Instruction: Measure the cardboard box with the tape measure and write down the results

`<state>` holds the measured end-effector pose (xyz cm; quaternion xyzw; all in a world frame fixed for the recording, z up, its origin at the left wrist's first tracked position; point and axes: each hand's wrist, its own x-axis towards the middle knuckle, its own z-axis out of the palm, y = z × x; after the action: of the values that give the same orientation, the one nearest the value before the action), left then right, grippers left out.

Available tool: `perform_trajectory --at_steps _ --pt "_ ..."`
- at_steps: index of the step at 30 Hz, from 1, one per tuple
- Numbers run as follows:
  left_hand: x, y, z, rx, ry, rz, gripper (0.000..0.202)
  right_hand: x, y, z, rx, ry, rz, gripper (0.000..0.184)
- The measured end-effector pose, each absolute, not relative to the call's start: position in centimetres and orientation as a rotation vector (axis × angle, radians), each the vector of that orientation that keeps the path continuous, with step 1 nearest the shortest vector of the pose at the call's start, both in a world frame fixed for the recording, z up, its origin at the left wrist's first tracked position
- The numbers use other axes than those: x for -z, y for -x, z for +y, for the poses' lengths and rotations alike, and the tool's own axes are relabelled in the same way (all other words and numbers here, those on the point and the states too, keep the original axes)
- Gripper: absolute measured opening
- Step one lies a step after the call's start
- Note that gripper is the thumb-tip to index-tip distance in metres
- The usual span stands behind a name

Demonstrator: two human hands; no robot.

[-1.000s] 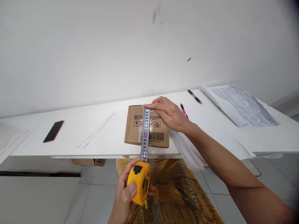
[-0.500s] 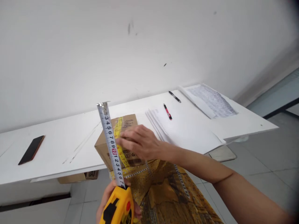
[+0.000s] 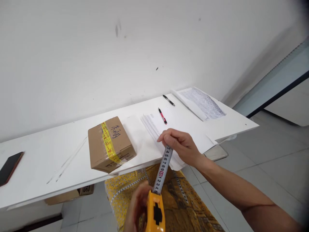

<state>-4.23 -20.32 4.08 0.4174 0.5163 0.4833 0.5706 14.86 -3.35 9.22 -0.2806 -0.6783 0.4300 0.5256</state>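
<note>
My left hand (image 3: pixel 138 206) is wrapped round a yellow tape measure (image 3: pixel 155 212) low in the view. Its silver blade (image 3: pixel 161 172) runs up and slightly right from the case. The fingers of my right hand (image 3: pixel 180 145) are closed on the blade's far end, over the front edge of the table. To the left, apart from both hands, a brown cardboard box (image 3: pixel 112 138) stands on the table. Yellow tape with red print crosses its top, beside black handwriting.
On the white table (image 3: pixel 65 145) lie stacked papers (image 3: pixel 178 129), a red pen (image 3: pixel 162 116), a black pen (image 3: pixel 168 100), a printed sheet (image 3: pixel 202 103) and a dark phone (image 3: pixel 11 167). Another carton (image 3: pixel 70 195) shows beneath the table. A wall rises behind.
My right hand has left the box and now grips the blade's end. The tape measure has moved right, away from the box, with less blade drawn out. The view has shifted right.
</note>
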Motion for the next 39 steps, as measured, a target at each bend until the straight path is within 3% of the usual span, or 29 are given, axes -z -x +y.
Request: perform_trajectory --at_steps 3,6,9,13,17,20,24,27,30,34,39 --pt "-4.4 2.9 -18.5 -1.28 -1.155 1.19 0.1 -8.5 -14.5 -5.0 -0.851 0.519 -1.889 0.024" --pt "-5.2 2.3 -16.5 -1.333 -1.348 1.207 0.093 -7.9 -14.5 -4.4 -0.468 0.386 -2.107 0.025" --pt "-6.3 2.2 -14.0 -1.338 -1.554 1.3 0.085 -7.8 -15.9 -0.1 -0.261 0.68 -2.078 0.027" --pt "-8.0 1.5 -9.4 -1.269 -1.932 1.55 0.075 -7.2 -18.1 9.0 -0.337 1.506 -1.978 0.03" --pt "-8.4 -0.1 -4.7 -0.77 -2.23 2.035 0.059 -5.0 -17.9 15.1 -0.409 1.805 -2.052 0.044" --pt "-7.4 -0.7 -2.5 -0.341 -2.272 2.231 0.055 -3.3 -17.5 16.4 -0.505 1.693 -2.141 0.042" --pt "-6.0 -0.4 -1.5 -0.035 -2.257 2.274 0.051 -2.5 -18.4 16.6 -0.627 1.549 -2.147 0.034" --pt "-5.8 0.3 -1.3 -0.016 -2.294 2.252 0.05 -2.6 -19.7 16.9 -1.005 1.271 -1.846 0.036" --pt "-6.5 0.3 -0.7 -0.237 -2.468 2.142 0.048 -2.9 -20.2 17.1 -1.34 0.867 -1.388 0.035" --pt "-7.2 -1.9 2.0 -0.413 -2.597 1.836 0.046 -3.4 -19.2 16.5 -1.257 0.764 -1.238 0.034" --pt "-5.7 -4.3 6.0 0.086 -2.525 1.735 0.069 -2.7 -17.9 15.4 -1.236 0.963 -1.221 0.038"
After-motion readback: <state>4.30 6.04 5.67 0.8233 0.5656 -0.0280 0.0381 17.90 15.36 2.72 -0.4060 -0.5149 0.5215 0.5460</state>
